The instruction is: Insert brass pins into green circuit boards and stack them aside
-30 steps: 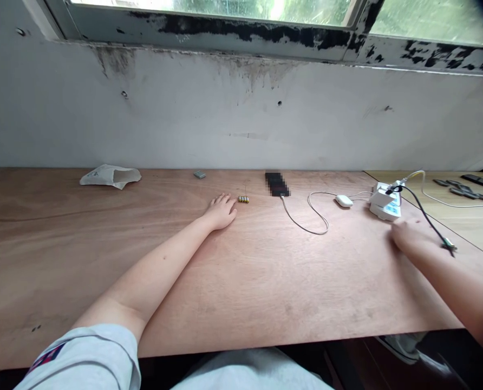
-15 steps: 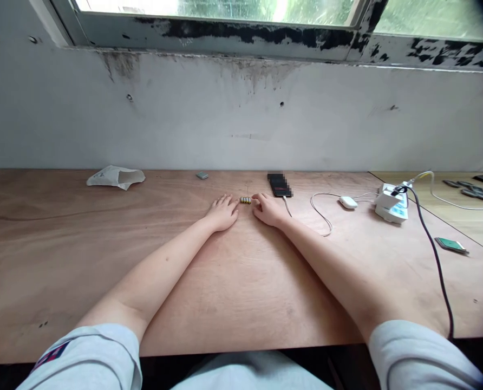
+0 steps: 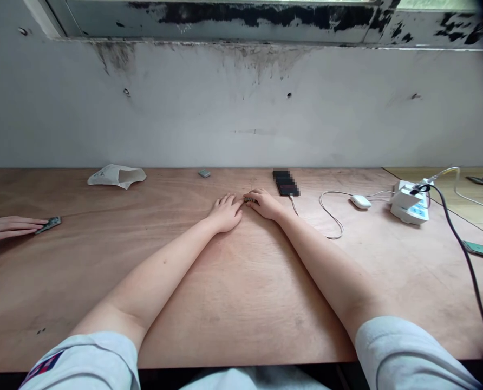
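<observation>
A short row of small batteries [image 3: 250, 200] lies on the wooden table, partly covered by my right hand. My right hand [image 3: 266, 205] curls around the row from the right, its fingers over the far side and its thumb on the near side. Just left of the batteries, my left hand [image 3: 227, 213] rests flat on the table with fingers spread, its index fingertip close to the left end of the row. Whether that fingertip touches them I cannot tell.
Behind lie a crumpled white bag [image 3: 117, 176], a small grey block [image 3: 204, 173] and a phone [image 3: 285, 184] on a cable. A white case [image 3: 360, 202], a power strip [image 3: 410, 208] and a green-faced item [image 3: 481, 249] are right. Another person's hand [image 3: 12, 227] touches a dark flat object [image 3: 49, 225].
My right hand has moved left and closed over the batteries, while my left hand stays about where it was. Another person's hand with a dark flat object has appeared at the left. The view has tilted down.
</observation>
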The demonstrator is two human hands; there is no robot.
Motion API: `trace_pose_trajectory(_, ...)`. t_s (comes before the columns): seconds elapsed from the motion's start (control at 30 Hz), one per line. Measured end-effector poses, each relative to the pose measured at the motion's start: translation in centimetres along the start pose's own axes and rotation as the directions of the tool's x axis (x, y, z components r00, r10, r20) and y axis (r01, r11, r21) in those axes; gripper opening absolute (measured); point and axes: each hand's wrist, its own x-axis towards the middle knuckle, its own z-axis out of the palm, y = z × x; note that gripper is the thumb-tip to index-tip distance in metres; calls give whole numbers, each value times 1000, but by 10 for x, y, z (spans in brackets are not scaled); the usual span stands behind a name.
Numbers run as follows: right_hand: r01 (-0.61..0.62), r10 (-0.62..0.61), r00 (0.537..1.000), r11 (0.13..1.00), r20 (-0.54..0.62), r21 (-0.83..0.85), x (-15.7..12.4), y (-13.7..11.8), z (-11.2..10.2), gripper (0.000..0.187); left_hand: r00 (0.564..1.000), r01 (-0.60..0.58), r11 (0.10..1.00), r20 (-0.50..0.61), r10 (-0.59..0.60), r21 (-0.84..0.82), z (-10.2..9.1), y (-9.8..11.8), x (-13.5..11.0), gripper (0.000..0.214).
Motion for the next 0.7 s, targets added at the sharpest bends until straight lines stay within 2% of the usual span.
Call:
trace_pose_trajectory(0.33,18,-17,999,1000,46,-19,4,0,0,35,1000,-1,1000,-16,0,-30,-4,2,-1,57)
trace_pose_trajectory(0.5,26,-26,999,1000,32,-9,5,3,3,34,995,-34,990,-99,20,-139,-6,-5,-2,50)
trace_pose_trajectory(0.6,29,-29,999,1000,20,-1,4,3,4,34,978,-66,977,-208,23,-204,-13,-24,-8,40)
trace_pose_trajectory(0.7,16,-16,1000,1000,22,14,3,4,4,35,952,-10,985,-304,-43,-170,-24,-63,-24,35)
